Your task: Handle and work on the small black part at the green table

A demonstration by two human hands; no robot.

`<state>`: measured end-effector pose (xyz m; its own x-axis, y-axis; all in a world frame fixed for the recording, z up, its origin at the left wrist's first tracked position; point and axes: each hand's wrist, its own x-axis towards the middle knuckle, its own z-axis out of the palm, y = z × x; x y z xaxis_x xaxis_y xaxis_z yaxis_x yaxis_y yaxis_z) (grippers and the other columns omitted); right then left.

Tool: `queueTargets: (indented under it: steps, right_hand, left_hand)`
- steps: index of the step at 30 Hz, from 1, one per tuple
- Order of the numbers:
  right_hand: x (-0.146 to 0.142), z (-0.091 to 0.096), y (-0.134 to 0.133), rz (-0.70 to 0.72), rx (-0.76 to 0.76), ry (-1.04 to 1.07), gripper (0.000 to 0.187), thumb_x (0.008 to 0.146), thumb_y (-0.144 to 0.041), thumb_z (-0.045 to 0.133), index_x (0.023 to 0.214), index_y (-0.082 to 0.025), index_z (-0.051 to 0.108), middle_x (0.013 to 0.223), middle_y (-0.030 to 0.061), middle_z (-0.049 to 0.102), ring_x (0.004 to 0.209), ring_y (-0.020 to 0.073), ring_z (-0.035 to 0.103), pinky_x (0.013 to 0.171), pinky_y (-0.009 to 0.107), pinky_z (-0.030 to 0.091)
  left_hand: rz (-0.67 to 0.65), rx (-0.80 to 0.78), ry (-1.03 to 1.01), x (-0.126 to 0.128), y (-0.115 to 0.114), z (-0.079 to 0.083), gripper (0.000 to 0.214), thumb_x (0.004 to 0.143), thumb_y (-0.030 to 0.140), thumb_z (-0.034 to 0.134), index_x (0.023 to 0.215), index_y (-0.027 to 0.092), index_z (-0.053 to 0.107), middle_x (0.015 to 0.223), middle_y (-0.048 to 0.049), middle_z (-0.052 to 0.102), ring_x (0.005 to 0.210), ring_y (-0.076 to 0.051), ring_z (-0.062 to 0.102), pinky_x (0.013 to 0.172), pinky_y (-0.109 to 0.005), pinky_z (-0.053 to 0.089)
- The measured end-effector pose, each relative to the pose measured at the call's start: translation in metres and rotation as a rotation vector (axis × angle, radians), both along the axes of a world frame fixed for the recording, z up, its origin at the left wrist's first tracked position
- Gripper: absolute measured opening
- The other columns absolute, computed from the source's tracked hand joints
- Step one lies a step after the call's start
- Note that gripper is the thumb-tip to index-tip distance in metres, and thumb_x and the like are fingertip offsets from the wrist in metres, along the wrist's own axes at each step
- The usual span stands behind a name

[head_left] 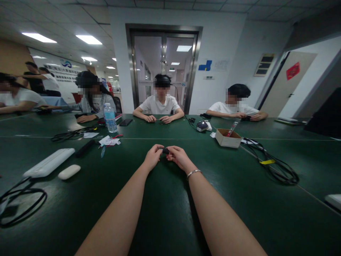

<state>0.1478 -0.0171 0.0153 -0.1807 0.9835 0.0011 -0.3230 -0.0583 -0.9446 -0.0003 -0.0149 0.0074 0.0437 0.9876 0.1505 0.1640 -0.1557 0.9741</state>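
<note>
Both your hands meet at table centre, pinching one small black part between them. Left hand: fingers curled, thumb and forefinger closed on the part's left end. Right hand: same, closed on the right end, bracelet on that wrist. The part sits just above the green table, not resting on it as far as I can tell.

Step in hand, my read: fine two-handed work on the part, either fitting or pulling something apart. It's too small to tell which. Next move likely needs a steady pinch and small twist or pull, with the forearms kept low for support.

Counts:
- 1 black part, in your fingers
- 1 cardboard box, front right, well apart from your hands
- 1 water bottle, far left
- 1 white keyboard-like bar and 1 white oval piece just beside it, left
- 3 cable bundles: near left, far left, right
- 3 people seated directly across, more at far left
</note>
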Motion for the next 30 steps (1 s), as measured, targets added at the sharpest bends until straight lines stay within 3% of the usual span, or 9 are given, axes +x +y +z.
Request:
queueTargets:
  steps: [11,21,25,30]
  right_hand:
    - [0.0006,0.0001,-0.0004,0.019,0.003,-0.005,0.006,0.083,-0.014,0.06,0.083,-0.009,0.061,0.057,0.0054,0.06,0.047,0.011,0.057,0.045,0.018,0.049]
    - [0.0,-0.0017,0.001,0.017,0.011,0.004,0.011,0.079,-0.019,0.068,0.081,-0.01,0.063,0.059,0.0048,0.06,0.049,0.0115,0.058,0.044,0.018,0.049]
    - [0.0,-0.0015,0.0008,0.014,0.007,0.004,0.009,0.08,-0.018,0.066,0.081,-0.01,0.062,0.059,0.0046,0.06,0.048,0.0108,0.057,0.044,0.018,0.049]
    - [0.0,0.0007,-0.0007,0.008,0.008,0.004,0.007,0.08,-0.016,0.065,0.082,-0.01,0.061,0.059,0.0045,0.06,0.048,0.0104,0.056,0.045,0.017,0.049]
  left_hand:
    - [-0.021,0.016,-0.025,-0.0033,0.0041,-0.0052,0.029,0.085,0.038,0.043,0.099,0.017,0.058,0.061,0.0025,0.047,0.044,-0.007,0.041,0.039,-0.016,0.032]
    - [0.008,-0.007,-0.017,-0.001,-0.0018,0.0018,0.024,0.083,0.026,0.044,0.101,0.017,0.057,0.064,0.0022,0.048,0.047,-0.007,0.043,0.041,-0.016,0.036]
    - [-0.007,0.001,-0.004,-0.001,-0.0001,-0.0003,0.026,0.085,0.032,0.042,0.098,0.017,0.058,0.06,0.003,0.045,0.045,-0.007,0.041,0.039,-0.017,0.034]
    - [0.018,0.028,-0.003,-0.0005,0.0008,-0.002,0.026,0.084,0.032,0.046,0.103,0.018,0.056,0.07,0.0011,0.051,0.049,-0.008,0.045,0.042,-0.018,0.038]
